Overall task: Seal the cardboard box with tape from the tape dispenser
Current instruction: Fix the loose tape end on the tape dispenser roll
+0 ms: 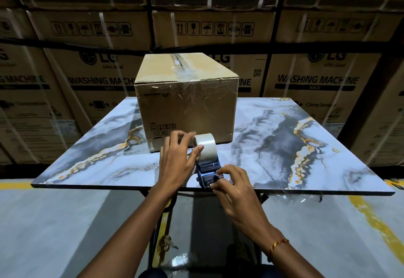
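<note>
Wall of stacked washing-machine cartons (317,81) behind, marbled desk (284,146) out front. The cardboard box (166,107) sits far-centre on it, clear tape (181,67) already along the top seam and down the near face. Centre seam looks done, edge strips perhaps left. Tape dispenser (207,168) stands just before the box: left grip (177,164) curled round its roll, right grip (236,188) pinching its near end.

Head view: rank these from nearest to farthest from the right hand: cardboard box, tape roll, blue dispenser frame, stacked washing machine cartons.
1. blue dispenser frame: pinched by the right hand, at the near edge of the table.
2. tape roll: just beyond, gripped by the left hand.
3. cardboard box: farther back on the table.
4. washing machine cartons: behind the table.
</note>
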